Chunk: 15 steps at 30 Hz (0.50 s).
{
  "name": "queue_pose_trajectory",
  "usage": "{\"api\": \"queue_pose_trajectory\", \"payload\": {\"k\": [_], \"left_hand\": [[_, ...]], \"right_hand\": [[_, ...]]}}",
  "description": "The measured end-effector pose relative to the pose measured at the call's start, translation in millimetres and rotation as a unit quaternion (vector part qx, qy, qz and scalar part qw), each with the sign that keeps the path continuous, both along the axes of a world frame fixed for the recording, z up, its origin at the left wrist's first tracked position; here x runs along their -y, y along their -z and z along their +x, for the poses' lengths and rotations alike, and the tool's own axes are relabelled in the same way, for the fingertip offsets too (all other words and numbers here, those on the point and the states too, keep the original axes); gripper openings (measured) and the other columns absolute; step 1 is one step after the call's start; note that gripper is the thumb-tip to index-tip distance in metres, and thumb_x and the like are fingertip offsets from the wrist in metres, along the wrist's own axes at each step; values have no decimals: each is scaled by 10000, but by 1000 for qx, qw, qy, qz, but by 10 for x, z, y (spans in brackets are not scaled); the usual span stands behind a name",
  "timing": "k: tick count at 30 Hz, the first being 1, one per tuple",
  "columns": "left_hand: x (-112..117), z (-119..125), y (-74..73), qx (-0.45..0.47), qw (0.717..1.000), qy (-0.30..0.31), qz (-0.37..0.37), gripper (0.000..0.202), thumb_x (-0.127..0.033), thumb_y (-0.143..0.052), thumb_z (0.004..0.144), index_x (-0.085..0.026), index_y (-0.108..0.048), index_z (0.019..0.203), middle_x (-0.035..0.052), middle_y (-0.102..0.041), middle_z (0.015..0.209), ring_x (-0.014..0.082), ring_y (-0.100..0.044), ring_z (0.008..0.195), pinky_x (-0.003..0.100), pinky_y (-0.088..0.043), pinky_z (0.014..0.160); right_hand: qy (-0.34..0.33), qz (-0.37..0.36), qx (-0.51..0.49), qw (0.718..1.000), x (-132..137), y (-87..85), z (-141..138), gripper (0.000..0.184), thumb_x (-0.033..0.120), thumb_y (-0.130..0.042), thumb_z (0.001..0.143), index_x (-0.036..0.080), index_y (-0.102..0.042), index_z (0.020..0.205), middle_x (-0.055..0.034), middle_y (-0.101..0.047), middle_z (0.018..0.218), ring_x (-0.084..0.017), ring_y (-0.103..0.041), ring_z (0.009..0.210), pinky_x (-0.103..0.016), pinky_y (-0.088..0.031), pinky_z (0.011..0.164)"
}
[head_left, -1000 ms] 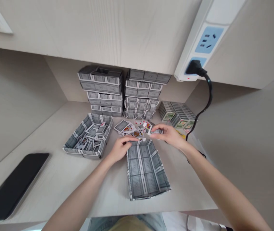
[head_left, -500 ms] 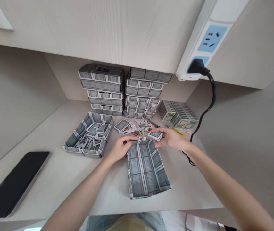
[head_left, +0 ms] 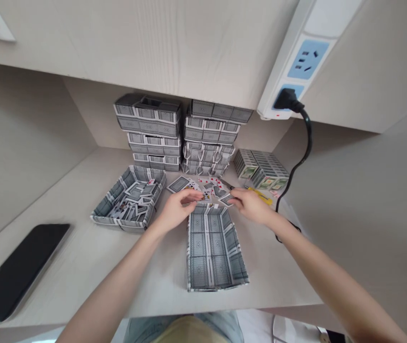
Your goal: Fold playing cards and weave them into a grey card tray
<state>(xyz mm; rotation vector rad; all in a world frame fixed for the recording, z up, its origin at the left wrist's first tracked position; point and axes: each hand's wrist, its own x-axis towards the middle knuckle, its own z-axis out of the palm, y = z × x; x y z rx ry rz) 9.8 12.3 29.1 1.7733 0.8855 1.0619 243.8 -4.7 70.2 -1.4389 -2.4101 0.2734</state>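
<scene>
An open-topped box made of folded playing cards (head_left: 208,259) lies lengthwise in front of me on the desk. My left hand (head_left: 179,208) is at the box's far left corner, thumb and fingers apart, with nothing visible between them. Just beyond the far wall, loose playing cards (head_left: 179,184) are scattered, some face up and some face down. My right hand (head_left: 251,206) is at the right of this pile, its fingertips closed on the edge of a face-down playing card (head_left: 226,199). Whether more cards lie under that one is hard to tell.
A second card box (head_left: 98,213) holding loose cards stands at left. Behind are stacked card boxes (head_left: 208,128) and packed card decks (head_left: 262,169). A yellow-handled tool (head_left: 262,196) lies at right, near a black cord (head_left: 305,152). A dark phone-like slab (head_left: 21,271) lies front left.
My right hand has turned palm down and lowered its cards toward the pile. My left hand has lifted its fingers off the box's far edge. The view has shifted slightly.
</scene>
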Motion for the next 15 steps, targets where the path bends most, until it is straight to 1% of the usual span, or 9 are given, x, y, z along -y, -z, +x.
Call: {"api": "queue_pose_trajectory", "payload": {"k": [2,4,6,8,11,15], "left_hand": [[-37,50,-74,-67,998,9,16,255,-178,-497,710,-174,-587,948,34,-625,959,133,-576,859,278,-433,802],[-70,123,-144,-161,986,23,41,260,-211,-535,691,-198,-600,942,22,-633,946,140,-578,836,265,-433,768],[-96,210,-188,-244,967,28,74,246,-245,-560,677,-214,-621,913,17,-649,897,153,-581,804,257,-427,732],[-109,293,-198,-301,948,22,101,201,-275,-550,691,-228,-645,863,12,-662,828,156,-584,751,250,-417,689],[-100,371,-160,-344,930,12,128,182,-307,-515,720,-222,-666,777,18,-666,746,154,-580,687,241,-399,646],[-61,374,-106,-338,931,-8,138,194,-300,-495,736,-216,-665,782,18,-667,756,148,-578,702,229,-389,655]], "right_hand": [[11,-14,8,1000,4,11,-2,165,132,-420,768,169,-569,827,-30,-576,724,-140,-518,675,-220,-345,599],[27,-26,10,999,8,21,-1,201,134,-428,762,187,-566,898,-22,-597,739,-139,-527,664,-218,-342,592],[41,-37,11,998,14,30,0,181,157,-439,762,190,-577,875,-14,-598,701,-138,-526,633,-217,-340,575],[40,-48,9,998,21,36,-2,156,172,-443,766,186,-589,817,-13,-595,666,-141,-526,622,-219,-343,570],[17,-51,-11,998,28,33,-6,167,158,-440,772,186,-603,800,-27,-612,714,-149,-545,677,-225,-358,598],[0,-38,-28,999,15,23,-19,178,146,-452,773,185,-616,828,-44,-626,778,-159,-558,731,-236,-372,632]]}}
